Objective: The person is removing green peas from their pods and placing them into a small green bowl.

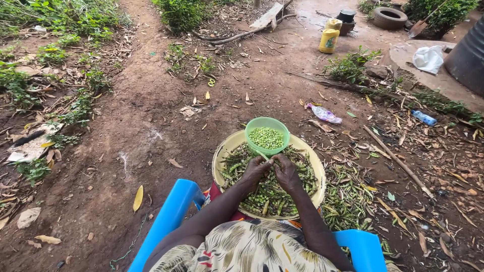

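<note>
Shelling step: left hand (254,170) and right hand (286,171) pinched together on one green pod (270,161) over the pod tray (220,153). Next move, by judgement: split it, tipping peas into the green bowl (254,127).

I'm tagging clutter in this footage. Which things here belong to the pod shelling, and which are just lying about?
In use:
left hand and right hand, together on a green pod
round yellow tray of pods
green plastic bowl of shelled peas

Lying about:
yellow jerrycan
old tyre
clear plastic bottle
long stick

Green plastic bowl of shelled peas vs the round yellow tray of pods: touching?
Touching. Head view shows the green plastic bowl resting on the round yellow tray at its far rim, among the pods, with no gap visible.
</note>
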